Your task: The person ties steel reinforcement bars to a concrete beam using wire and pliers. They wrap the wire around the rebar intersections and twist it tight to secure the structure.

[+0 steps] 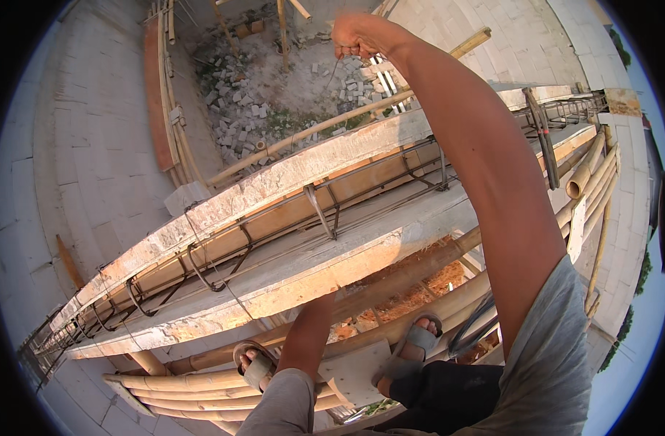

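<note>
Just below R hand point(356, 35), thin rod point(332, 75) juts out, clamped in it; L hand hidden, can't tell

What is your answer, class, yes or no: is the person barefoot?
No, the left sandal and right sandal each show a grey strap across the foot.

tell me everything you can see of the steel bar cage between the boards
The steel bar cage is long and open, dark grey to brown: thin lengthwise bars with bent hoops at intervals. It lies between the pale far board and near board, slanting from lower left to upper right of the view. The right arm hides part of it; what it rests on is unclear.
</note>
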{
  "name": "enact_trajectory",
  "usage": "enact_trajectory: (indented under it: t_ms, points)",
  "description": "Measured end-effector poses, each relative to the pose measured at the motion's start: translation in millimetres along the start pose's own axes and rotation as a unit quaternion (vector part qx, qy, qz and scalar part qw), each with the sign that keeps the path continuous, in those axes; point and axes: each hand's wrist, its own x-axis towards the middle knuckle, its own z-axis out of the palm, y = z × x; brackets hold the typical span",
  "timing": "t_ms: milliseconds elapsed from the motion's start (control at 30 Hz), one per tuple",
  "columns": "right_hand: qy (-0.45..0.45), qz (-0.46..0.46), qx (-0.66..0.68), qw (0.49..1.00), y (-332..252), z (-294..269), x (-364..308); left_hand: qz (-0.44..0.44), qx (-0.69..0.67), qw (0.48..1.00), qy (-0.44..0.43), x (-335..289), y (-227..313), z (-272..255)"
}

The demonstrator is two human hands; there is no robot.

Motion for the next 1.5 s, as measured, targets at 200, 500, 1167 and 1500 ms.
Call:
enact_trajectory:
  t_ms: [200, 500, 1167, 1500]
  points:
    - [0.043, -0.277, -0.409, 0.869, 17.8, 8.8, -9.2, 0.019, 0.001, 0.997, -0.072, -35.4, 21.8, 28.8]
    - [-0.085, 0.048, -0.039, 0.994, 10.6, -0.7, -105.3, 0.059, 0.174, 0.973, -0.142, 4.5, 69.0, 24.1]
    - [0.06, -0.127, 0.018, 0.99, 85.0, -45.0, -378.6, -0.042, 0.268, 0.931, -0.245, -31.1, 71.7, 42.9]
    - [0.285, -0.161, 0.097, 0.94, 96.7, 49.3, -356.1, 0.448, 0.636, 0.601, -0.185, -64.7, 117.5, 37.6]
